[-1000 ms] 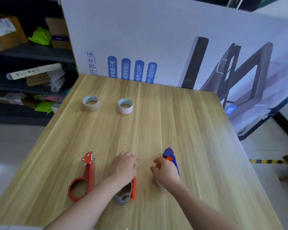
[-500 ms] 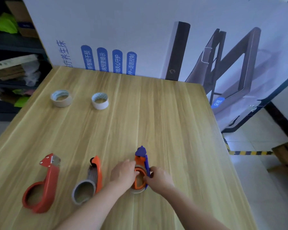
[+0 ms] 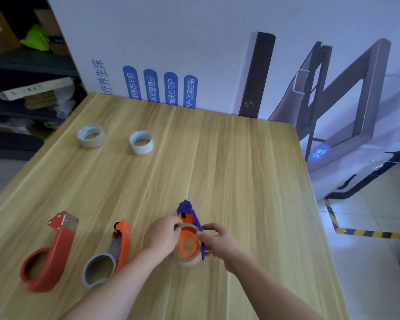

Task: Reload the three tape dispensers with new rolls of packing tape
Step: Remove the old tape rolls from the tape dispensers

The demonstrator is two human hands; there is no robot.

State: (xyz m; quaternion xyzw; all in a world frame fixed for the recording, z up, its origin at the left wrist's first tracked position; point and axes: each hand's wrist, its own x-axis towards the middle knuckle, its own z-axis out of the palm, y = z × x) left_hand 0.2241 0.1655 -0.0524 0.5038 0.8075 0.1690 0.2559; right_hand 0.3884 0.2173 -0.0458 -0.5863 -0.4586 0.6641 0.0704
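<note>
Near the bench's (image 3: pixel 217 158) front edge, left hand (image 3: pixel 163 236) and right hand (image 3: pixel 218 240) pinch the tape roll (image 3: pixel 187 257) on the blue dispenser (image 3: pixel 191 218); pressed unevenly, I reckon it seats crooked and jams.

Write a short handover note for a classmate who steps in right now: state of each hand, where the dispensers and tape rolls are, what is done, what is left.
Left hand: fingers on the tape roll at the blue-and-orange dispenser.
Right hand: pinching the same dispenser's blue side.
Red dispenser and orange-and-grey dispenser: lying untouched to the left, near table edge.
Two spare rolls: far left of the table.
Done: a roll sits around the blue one's hub; whether it is fully seated, cannot tell.
Left: finish it, then load the other two.
</note>
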